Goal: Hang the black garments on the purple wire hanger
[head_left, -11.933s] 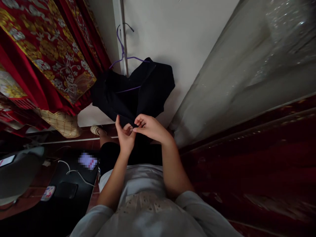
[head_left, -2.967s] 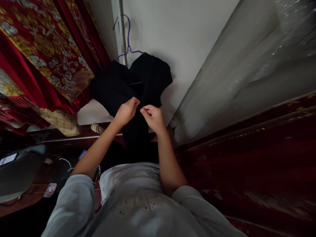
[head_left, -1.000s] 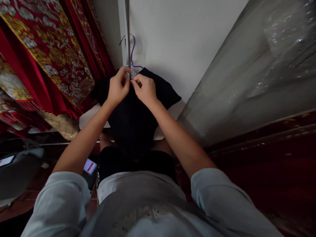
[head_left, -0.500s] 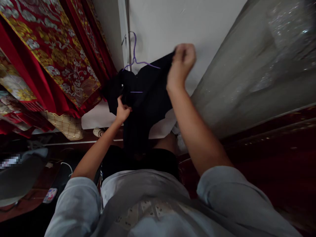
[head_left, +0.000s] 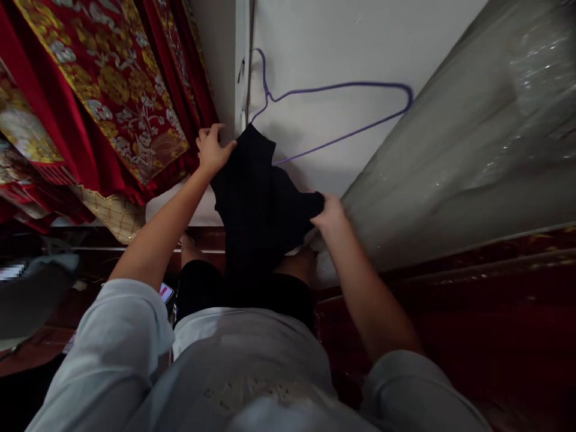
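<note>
Black garment [head_left: 256, 198], centre of frame, over one arm of purple wire hanger [head_left: 267, 96], other arm bare at upper right. Left hand [head_left: 213, 151], upper centre-left: grip spread wide at black garment's edge. Right hand [head_left: 332, 212], right of centre: grip pinching black garment's right end. Possible mishap: swinging hanger, caused by overhard pull.

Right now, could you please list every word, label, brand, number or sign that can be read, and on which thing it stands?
No text can be read.
Print on the grey shirt: too blurred.
Lit screen near the left sleeve: too small.
Far-left screen: pixelated.
Black garment and purple hanger: no lettering shows.
</note>
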`<act>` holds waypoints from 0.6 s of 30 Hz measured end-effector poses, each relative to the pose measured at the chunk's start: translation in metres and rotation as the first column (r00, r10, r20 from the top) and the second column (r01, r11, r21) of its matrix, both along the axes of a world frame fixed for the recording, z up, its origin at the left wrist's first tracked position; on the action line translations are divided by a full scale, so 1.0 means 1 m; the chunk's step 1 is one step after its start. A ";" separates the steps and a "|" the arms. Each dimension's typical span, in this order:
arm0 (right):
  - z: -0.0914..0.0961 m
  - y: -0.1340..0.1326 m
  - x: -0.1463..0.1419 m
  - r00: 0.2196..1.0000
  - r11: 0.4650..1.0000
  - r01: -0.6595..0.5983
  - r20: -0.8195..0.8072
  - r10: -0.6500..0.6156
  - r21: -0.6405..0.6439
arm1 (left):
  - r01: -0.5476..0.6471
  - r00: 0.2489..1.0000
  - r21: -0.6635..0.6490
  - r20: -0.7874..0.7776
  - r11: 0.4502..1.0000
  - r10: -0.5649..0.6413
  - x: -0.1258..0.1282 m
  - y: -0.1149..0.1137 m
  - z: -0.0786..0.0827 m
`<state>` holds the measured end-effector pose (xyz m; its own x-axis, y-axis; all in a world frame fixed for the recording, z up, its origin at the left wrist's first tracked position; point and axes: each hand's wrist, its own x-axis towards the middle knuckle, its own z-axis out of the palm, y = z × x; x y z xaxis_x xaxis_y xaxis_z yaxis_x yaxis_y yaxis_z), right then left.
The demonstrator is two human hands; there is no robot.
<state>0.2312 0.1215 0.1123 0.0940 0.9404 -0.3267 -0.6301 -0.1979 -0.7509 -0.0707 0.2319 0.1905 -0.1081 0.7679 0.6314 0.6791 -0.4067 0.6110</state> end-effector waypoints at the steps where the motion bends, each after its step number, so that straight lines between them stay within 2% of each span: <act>1: 0.001 -0.008 -0.008 0.995 0.995 -0.102 0.019 0.103 -0.016 | 0.025 1.000 -0.042 0.002 0.999 -0.025 0.000 -0.001 -0.001; 2: 0.004 -0.016 -0.017 0.975 0.976 -0.218 0.039 0.218 -0.013 | 0.061 0.998 -0.093 0.013 0.994 -0.060 0.002 -0.005 -0.003; 4: 0.011 -0.031 -0.037 0.889 0.894 -0.448 0.114 0.443 0.024 | 0.145 0.989 -0.223 0.011 0.964 -0.146 0.007 -0.016 -0.009; 6: 0.019 -0.043 -0.058 0.788 0.805 -0.591 0.248 0.563 0.050 | 0.182 0.978 -0.361 -0.034 0.914 -0.208 0.011 -0.031 -0.018; 8: 0.028 -0.048 -0.073 0.731 0.773 -0.629 0.400 0.553 0.080 | 0.152 0.979 -0.440 -0.054 0.885 -0.195 0.011 -0.048 -0.027; 10: 0.038 -0.046 -0.081 0.720 0.785 -0.602 0.526 0.454 0.146 | 0.107 0.992 -0.486 -0.009 0.868 -0.127 0.007 -0.066 -0.034; 11: 0.043 -0.042 -0.083 0.715 0.788 -0.585 0.579 0.392 0.190 | 0.109 0.993 -0.539 0.024 0.835 -0.114 0.004 -0.075 -0.037; 12: 0.049 -0.037 -0.084 0.709 0.788 -0.569 0.626 0.326 0.235 | 0.137 0.990 -0.620 0.055 0.773 -0.132 0.001 -0.084 -0.038; 13: 0.056 -0.032 -0.085 0.704 0.787 -0.550 0.662 0.256 0.280 | 0.179 0.982 -0.708 0.086 0.683 -0.169 -0.002 -0.094 -0.038; 15: 0.068 -0.022 -0.089 0.707 0.788 -0.493 0.698 0.114 0.370 | 0.275 0.951 -0.840 0.166 0.468 -0.262 -0.005 -0.112 -0.036; 16: 0.073 -0.019 -0.093 0.717 0.792 -0.450 0.696 0.044 0.413 | 0.341 0.922 -0.865 0.232 0.367 -0.311 -0.004 -0.120 -0.034; 17: 0.077 -0.019 -0.098 0.730 0.796 -0.401 0.683 -0.021 0.454 | 0.413 0.887 -0.858 0.303 0.304 -0.350 -0.001 -0.128 -0.032; 18: 0.079 -0.022 -0.103 0.741 0.796 -0.357 0.667 -0.076 0.488 | 0.482 0.851 -0.825 0.361 0.295 -0.381 0.002 -0.134 -0.029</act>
